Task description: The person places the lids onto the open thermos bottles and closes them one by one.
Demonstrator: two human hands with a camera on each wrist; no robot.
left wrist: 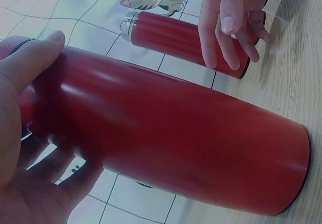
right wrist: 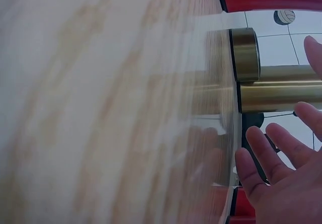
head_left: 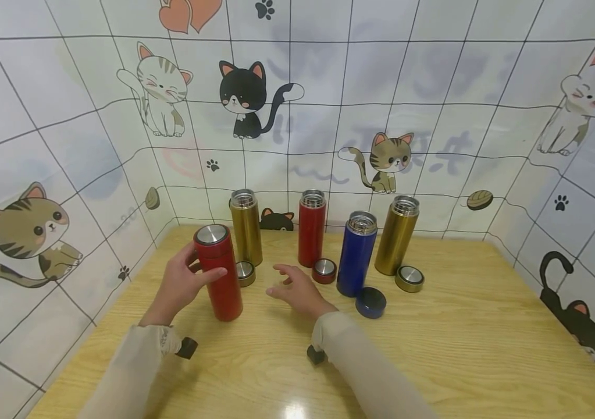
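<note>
A red thermos flask (head_left: 225, 294) with a steel-topped lid stands upright on the table at the left. My left hand (head_left: 175, 286) grips its upper part, thumb in front and fingers behind, as the left wrist view of the flask (left wrist: 171, 128) also shows. My right hand (head_left: 299, 292) hovers over the middle of the table with spread, slightly bent fingers and holds nothing. Close by it are an open red flask (head_left: 311, 230) and its red lid (head_left: 324, 271). In the right wrist view a gold lid (right wrist: 245, 55) appears beyond the right fingers.
Behind the held flask stands an open gold flask (head_left: 247, 230), with a gold lid (head_left: 245, 273) before it. Right of centre are an open blue flask (head_left: 356, 256), a blue lid (head_left: 371, 302), another gold flask (head_left: 396, 235) and its lid (head_left: 409, 279). Cat-patterned walls surround the wooden table (head_left: 465, 349).
</note>
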